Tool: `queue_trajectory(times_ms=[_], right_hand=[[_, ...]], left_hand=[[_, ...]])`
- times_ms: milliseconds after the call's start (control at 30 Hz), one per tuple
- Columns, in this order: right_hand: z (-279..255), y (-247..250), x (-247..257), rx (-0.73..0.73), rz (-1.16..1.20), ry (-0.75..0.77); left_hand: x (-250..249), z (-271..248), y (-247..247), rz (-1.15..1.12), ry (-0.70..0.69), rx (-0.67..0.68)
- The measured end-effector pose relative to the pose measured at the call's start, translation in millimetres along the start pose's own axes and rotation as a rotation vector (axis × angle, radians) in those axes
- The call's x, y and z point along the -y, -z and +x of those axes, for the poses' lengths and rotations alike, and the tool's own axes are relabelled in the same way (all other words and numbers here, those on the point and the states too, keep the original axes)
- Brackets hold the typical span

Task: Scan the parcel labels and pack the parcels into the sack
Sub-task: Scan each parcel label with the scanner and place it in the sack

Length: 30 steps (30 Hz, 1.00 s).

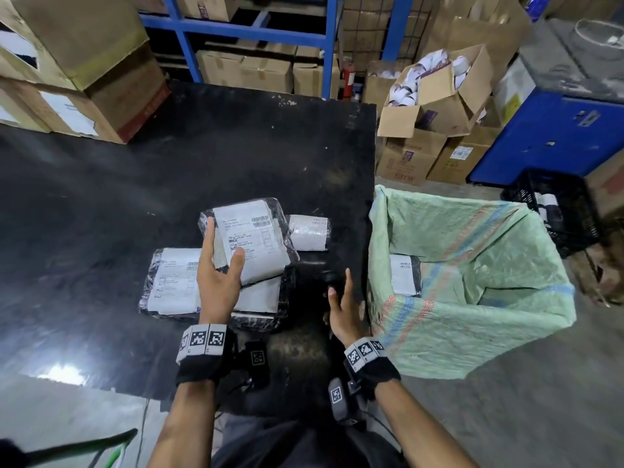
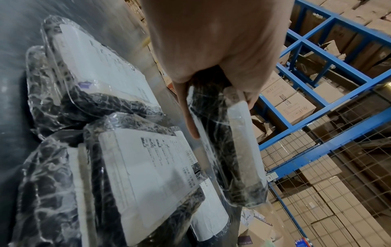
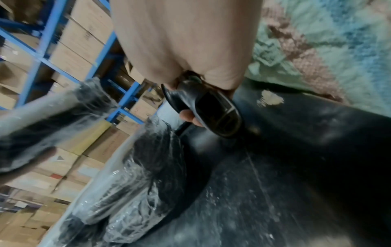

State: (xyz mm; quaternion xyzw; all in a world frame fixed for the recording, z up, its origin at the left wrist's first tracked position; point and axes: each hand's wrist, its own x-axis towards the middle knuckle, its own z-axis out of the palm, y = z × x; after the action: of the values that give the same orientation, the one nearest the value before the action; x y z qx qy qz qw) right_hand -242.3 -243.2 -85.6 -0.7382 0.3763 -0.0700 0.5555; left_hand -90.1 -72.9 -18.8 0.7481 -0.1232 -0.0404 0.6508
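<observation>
Left hand (image 1: pixel 216 282) grip holds a parcel (image 1: pixel 251 241), black wrap, white label up, above parcels on the table (image 1: pixel 101 197). Right hand (image 1: pixel 342 310) grip closed round a black scanner (image 3: pixel 215 113). Green sack (image 1: pixel 472 315) beside table, open, one parcel inside (image 1: pixel 403 275)

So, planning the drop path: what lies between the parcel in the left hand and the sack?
In the head view, only bare black table and the right hand gripping the scanner lie between the held parcel and the sack.

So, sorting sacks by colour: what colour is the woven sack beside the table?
Pale green woven sack with blue and red stripes; head view.
</observation>
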Motion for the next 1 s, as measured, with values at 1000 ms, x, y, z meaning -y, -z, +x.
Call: queue_trajectory(times_ms=[1000], right_hand=[[-27,50,18,0.020,0.128,0.226]], left_hand=[[-8,-56,-51,-0.042,0.051,0.291]])
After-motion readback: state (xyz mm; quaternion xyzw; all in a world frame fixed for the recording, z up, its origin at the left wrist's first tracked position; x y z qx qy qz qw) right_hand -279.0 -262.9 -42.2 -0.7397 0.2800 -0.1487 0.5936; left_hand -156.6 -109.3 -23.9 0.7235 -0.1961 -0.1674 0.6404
